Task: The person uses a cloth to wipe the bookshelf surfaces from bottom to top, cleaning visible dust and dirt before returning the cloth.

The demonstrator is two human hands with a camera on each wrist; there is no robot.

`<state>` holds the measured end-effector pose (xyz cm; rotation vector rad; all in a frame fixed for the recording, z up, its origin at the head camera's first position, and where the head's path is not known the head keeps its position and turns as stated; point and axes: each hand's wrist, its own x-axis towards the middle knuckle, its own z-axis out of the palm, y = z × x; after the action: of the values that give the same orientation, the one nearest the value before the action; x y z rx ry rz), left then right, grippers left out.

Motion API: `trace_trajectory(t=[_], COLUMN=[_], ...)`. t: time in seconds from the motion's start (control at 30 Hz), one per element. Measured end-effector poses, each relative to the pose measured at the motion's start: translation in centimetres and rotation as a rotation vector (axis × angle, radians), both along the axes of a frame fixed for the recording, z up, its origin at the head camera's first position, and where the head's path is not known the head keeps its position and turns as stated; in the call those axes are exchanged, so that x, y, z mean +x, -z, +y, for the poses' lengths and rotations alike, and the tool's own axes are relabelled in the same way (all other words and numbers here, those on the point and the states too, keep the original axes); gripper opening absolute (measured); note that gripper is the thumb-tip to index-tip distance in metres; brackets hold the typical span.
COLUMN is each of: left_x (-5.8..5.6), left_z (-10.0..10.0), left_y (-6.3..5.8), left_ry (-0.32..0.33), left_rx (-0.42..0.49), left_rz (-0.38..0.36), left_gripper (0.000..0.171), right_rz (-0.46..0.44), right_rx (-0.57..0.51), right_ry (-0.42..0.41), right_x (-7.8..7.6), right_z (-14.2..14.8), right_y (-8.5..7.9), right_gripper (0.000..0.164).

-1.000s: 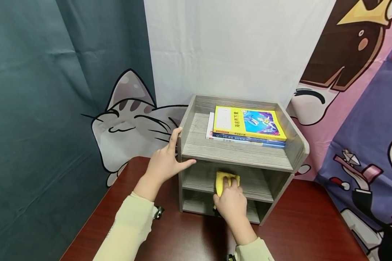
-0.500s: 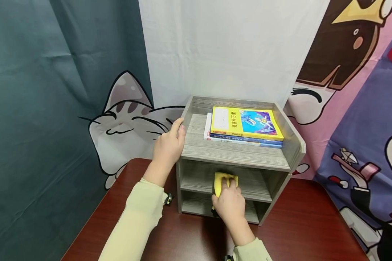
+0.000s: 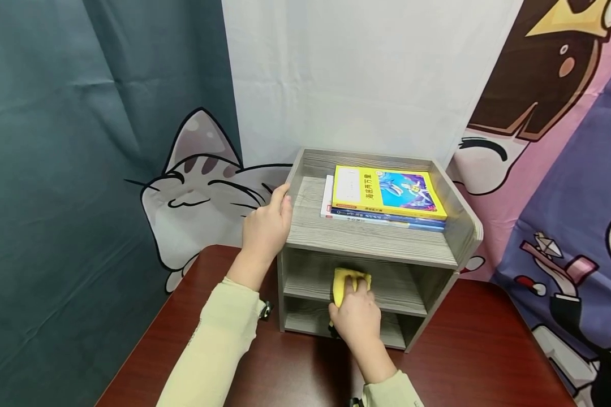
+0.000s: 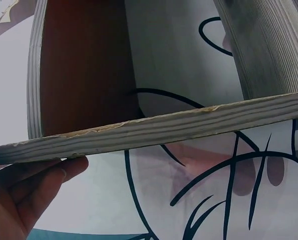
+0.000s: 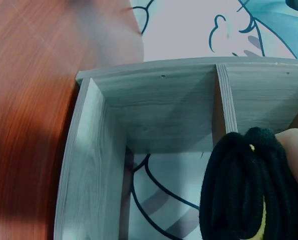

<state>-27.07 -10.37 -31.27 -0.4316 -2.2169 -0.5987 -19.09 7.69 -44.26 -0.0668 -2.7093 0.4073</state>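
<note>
A grey wood-grain shelf unit (image 3: 369, 244) stands on the table, with a top tray and two lower compartments. My left hand (image 3: 267, 226) grips the front edge of its left side panel (image 4: 164, 131), high up beside the top tray. In the left wrist view the fingers (image 4: 36, 200) curl behind that panel. My right hand (image 3: 358, 321) holds a folded cloth (image 3: 339, 285), yellow in the head view, at the middle shelf board's front. The cloth's black side (image 5: 234, 195) faces the right wrist camera and covers part of the opening.
A short stack of books, a yellow one (image 3: 387, 192) uppermost, lies in the top tray. Around the unit extends the red-brown tabletop (image 3: 473, 350). Behind hangs a curtain (image 3: 356, 73) printed with cartoon figures, close to the unit's back.
My left hand has shifted up and right from a spread pose, and its fingers have closed round the side panel. The right hand and cloth have barely moved.
</note>
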Motion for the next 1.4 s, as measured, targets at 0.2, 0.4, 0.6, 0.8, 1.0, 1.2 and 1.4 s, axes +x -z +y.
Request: trace_trajectory(t=[0.2, 0.4, 0.6, 0.8, 1.0, 1.2, 1.4], left_x=[0.2, 0.1, 0.1, 0.1, 0.1, 0.1, 0.1], left_z=[0.1, -0.1, -0.2, -0.1, 0.0, 0.0, 0.0], left_y=[-0.1, 0.0, -0.1, 0.0, 0.2, 0.2, 0.1], left_ry=[0.005, 0.005, 0.003, -0.006, -0.002, 0.001, 0.001], left_rx=[0.001, 0.002, 0.003, 0.002, 0.007, 0.006, 0.006], left_rz=[-0.007, 0.003, 0.015, -0.007, 0.006, 0.004, 0.005], left_gripper=[0.037, 0.037, 0.037, 0.037, 0.037, 0.037, 0.037], right_rz=[-0.005, -0.005, -0.006, -0.027, -0.051, -0.059, -0.063], right_rx=[0.009, 0.013, 0.010, 0.014, 0.018, 0.035, 0.022], right_ry=[-0.011, -0.010, -0.014, -0.024, -0.028, -0.041, -0.050], right_x=[-0.1, -0.2, -0.4, -0.5, -0.7, -0.9, -1.1], right_z=[-0.6, -0.9, -1.4, -2.3, -3.2, -4.1, -5.0], right_y=[0.0, 0.1, 0.1, 0.0, -0.1, -0.2, -0.2], right_gripper=[0.065, 0.065, 0.065, 0.065, 0.066, 0.067, 0.067])
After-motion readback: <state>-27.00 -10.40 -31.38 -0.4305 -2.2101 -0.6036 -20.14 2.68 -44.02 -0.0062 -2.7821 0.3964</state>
